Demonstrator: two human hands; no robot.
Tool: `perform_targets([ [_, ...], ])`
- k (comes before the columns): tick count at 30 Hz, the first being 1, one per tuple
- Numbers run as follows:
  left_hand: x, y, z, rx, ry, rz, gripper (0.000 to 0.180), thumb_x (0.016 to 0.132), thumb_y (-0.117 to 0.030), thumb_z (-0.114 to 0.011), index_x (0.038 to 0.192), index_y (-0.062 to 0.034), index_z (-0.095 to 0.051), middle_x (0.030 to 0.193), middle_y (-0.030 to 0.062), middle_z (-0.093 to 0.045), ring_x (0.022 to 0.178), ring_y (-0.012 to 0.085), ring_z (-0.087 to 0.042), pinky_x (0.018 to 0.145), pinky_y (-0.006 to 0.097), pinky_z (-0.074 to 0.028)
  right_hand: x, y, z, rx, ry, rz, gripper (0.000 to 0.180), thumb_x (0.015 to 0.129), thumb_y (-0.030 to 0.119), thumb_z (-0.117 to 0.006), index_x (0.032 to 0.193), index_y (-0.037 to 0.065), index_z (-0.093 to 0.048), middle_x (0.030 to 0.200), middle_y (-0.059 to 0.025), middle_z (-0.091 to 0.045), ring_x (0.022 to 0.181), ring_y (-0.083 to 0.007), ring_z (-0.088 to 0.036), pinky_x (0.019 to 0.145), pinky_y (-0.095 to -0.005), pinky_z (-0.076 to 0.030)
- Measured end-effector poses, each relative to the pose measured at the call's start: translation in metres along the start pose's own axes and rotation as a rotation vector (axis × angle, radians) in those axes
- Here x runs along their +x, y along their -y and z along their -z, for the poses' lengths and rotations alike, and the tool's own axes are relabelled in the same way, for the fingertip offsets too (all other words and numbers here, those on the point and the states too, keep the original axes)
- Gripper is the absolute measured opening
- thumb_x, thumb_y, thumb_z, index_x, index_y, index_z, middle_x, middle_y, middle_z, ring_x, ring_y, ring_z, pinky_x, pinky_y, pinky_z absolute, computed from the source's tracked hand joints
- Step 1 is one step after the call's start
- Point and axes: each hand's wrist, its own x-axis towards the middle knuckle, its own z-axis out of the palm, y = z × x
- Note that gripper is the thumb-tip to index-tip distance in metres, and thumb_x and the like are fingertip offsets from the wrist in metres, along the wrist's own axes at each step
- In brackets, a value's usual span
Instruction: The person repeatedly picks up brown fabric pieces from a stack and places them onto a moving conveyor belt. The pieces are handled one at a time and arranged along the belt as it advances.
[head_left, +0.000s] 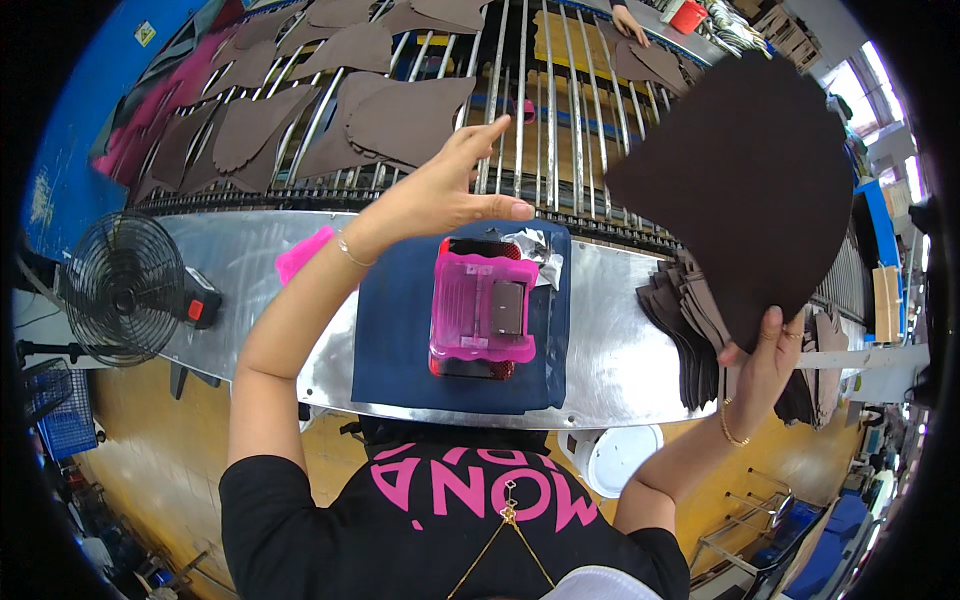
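Observation:
My right hand (765, 365) pinches the lower end of a dark brown cut panel of sheet material (755, 190), held up at the right. Beneath it, a stack of similar brown panels (685, 325) hangs over the bench edge. My left hand (450, 190) is empty, fingers stretched and thumb apart, above the bench near the metal-bar rack (550, 130). Just below that hand, a pink plastic holder (465, 320) with a dark block in it sits on a black and red item, on a dark blue mat (395, 340).
Brown panels (405, 115) lie on the rack at the far left. A black fan (125, 285) stands at the bench's left, near a pink piece (303, 255). Another person's hand (628, 22) touches panels at the far right. A white bucket (622, 460) stands below the bench (610, 330).

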Motion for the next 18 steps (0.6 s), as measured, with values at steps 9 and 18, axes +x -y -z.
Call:
perform_targets([
  [9, -0.075, -0.05, 0.063, -0.173, -0.13, 0.219, 0.026, 0.087, -0.015, -0.064, 0.105, 0.003, -0.059, 0.092, 0.0079, -0.065, 0.064, 0.014, -0.065, 0.047, 0.022, -0.05, -0.003, -0.031, -0.098, -0.024, 0.376, 0.272, 0.018, 0.087, 0.008, -0.064, 0.1, -0.004, -0.059, 0.081, -0.0112, -0.067, 0.065, -0.0161, -0.064, 0.06, -0.0257, -0.049],
  [18, -0.146, -0.061, 0.107, 0.104, -0.479, 0.072, 0.018, 0.089, -0.011, -0.062, 0.103, -0.0002, -0.061, 0.084, 0.005, -0.065, 0.068, 0.011, -0.066, 0.053, 0.019, -0.051, -0.035, -0.04, -0.154, -0.077, 0.506, 0.305, 0.014, 0.072, 0.001, -0.076, 0.085, -0.001, -0.07, 0.081, -0.0061, -0.071, 0.072, -0.0086, -0.061, 0.068, -0.0219, -0.047],
])
